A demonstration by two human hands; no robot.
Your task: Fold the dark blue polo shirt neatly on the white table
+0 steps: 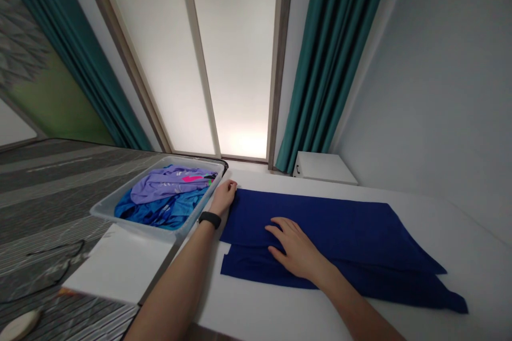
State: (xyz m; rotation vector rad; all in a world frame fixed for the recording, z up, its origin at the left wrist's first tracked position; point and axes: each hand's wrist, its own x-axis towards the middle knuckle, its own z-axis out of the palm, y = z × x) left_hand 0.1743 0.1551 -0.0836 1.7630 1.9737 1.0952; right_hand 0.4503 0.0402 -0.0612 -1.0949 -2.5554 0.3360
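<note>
A dark blue garment (340,224) lies spread flat and folded lengthwise on the white table, its lower layer showing along the near edge. Whether it is trousers or something else I cannot tell. My left hand (224,196), with a black band on the wrist, is closed in a pinch at the garment's far left corner. The fingertips partly hide what they grip there. My right hand (294,248) rests palm down on the middle of the cloth, fingers spread and holding nothing.
Left of the table, a clear plastic bin (100,210) holds a purple garment (168,184) and shiny blue clothing (160,213). A white surface (120,264) lies below the bin. Behind the table stand a white cabinet (326,167) and a green curtain (328,64).
</note>
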